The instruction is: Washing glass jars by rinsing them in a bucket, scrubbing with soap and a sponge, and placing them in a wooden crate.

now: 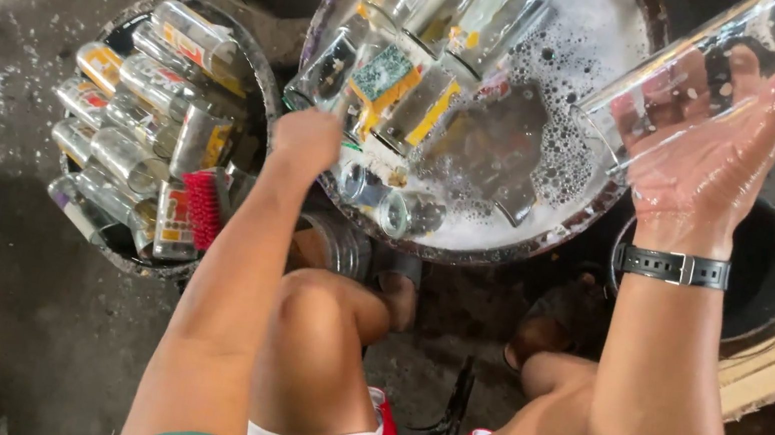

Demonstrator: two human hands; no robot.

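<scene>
- R hand (721,143) grips clear glass (722,68), tilted, above soapy basin (602,202) rim.
- L hand (307,141) reaches into basin, w/ glasses (396,87) in suds.
- Tub of glasses (259,88) just left of basin.

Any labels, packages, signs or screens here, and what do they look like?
No packages, signs or screens.
Printed labels on glasses in the left tub: yellow, red and white bands.
Labels on glasses in the soapy basin: yellow-orange, green, red patches.
Glass in right hand: clear, no label visible.

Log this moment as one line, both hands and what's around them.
right hand: holds clear glass raised | left hand: reaching into soapy basin | left tub: glasses, red brush
</scene>
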